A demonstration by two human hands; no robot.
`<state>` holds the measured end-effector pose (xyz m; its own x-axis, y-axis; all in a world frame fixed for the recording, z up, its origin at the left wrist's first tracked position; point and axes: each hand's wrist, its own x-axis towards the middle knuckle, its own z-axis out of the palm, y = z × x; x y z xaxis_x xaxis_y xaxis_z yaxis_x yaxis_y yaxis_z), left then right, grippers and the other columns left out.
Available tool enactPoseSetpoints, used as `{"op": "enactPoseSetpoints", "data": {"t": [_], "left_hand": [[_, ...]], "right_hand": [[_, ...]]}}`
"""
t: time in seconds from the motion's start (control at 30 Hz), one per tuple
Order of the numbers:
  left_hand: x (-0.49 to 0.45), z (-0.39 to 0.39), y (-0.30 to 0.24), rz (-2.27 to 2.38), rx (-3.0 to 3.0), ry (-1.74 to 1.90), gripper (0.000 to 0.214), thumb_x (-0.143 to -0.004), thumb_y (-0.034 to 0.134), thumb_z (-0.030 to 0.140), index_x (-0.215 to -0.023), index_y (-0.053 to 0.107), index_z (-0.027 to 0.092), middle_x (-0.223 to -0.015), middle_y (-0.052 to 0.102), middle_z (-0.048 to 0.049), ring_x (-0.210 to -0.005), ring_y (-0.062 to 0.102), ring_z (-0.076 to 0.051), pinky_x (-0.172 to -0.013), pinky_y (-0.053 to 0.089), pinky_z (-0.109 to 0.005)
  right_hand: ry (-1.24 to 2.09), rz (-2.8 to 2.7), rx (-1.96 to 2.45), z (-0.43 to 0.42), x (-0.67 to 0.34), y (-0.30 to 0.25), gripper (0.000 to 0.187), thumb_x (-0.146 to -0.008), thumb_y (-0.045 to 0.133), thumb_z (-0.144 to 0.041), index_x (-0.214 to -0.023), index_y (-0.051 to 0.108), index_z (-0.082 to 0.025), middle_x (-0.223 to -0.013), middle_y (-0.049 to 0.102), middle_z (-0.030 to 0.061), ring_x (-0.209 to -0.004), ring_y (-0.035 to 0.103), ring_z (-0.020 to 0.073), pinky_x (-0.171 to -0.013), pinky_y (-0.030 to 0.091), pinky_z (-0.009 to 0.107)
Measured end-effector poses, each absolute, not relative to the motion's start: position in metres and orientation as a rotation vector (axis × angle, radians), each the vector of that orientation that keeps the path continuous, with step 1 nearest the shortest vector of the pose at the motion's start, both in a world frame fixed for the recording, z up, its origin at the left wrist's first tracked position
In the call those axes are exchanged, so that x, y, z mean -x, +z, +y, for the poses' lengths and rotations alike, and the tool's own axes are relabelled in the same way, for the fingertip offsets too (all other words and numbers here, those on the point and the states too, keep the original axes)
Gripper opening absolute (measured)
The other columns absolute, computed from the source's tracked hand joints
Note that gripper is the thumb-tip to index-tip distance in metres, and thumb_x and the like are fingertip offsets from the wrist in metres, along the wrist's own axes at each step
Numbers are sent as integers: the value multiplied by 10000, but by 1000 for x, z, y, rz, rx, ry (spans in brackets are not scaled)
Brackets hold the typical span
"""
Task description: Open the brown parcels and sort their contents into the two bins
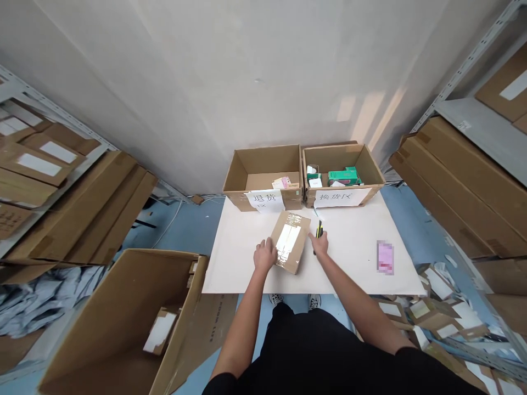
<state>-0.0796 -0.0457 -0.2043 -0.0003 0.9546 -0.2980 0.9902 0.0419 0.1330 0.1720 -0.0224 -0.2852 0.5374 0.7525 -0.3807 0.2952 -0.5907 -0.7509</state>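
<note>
A flat cardboard parcel [290,241], wrapped in glossy clear tape over a white label, lies askew near the middle of a white tabletop [242,263]. Any print on the label is too washed out by glare to be read. The left hand [264,255] rests against the parcel's near left edge, its fingers loosely spread and partly lying on the cardboard. The right hand [319,243] is curled closed around a yellow-and-black utility knife [318,232], just beside the parcel's right edge; the blade cannot be made out.

Two open brown cartons stand along the far edge of the table. Taped to the left carton [263,170] is a white paper sign [264,201] on which 退货 can be read, with the rest obscured. The right carton [343,164] bears a sign [340,197] reading 换货区 and holds a green packaged box [344,176] among small white items, partly hidden by its walls. A few pale and pink papers [281,182] lie in the left carton.

A pink packet [385,257] on the right of the table is blurred and unreadable. A large open carton [111,329] stands near left, cut off by the frame, with flattened parcels on metal shelving [465,186] to the right.
</note>
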Motion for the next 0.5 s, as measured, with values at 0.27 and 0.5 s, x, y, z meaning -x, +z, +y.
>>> {"op": "enactPoseSetpoints", "data": {"t": [0.27,0.5], "left_hand": [[66,-74,-248,2109,-1776,-21,698,-1088,231,402,-1689,161,53,-1431,572,-262,-1277,620,-327,-1019,525,-406],[14,-112,-244,1996,-1718,-253,735,-1065,315,463,-1631,309,-5,-1222,704,-277,-1051,736,-352,-868,573,-431]], "right_hand": [[1112,-957,2192,-97,-143,-299,588,-729,801,-640,-1044,469,-271,-979,739,57,-912,723,283,-676,518,302],[969,-1224,2233,20,-189,-263,641,-673,892,-508,-1104,495,-247,-1010,739,87,-934,704,299,-686,473,298]]}}
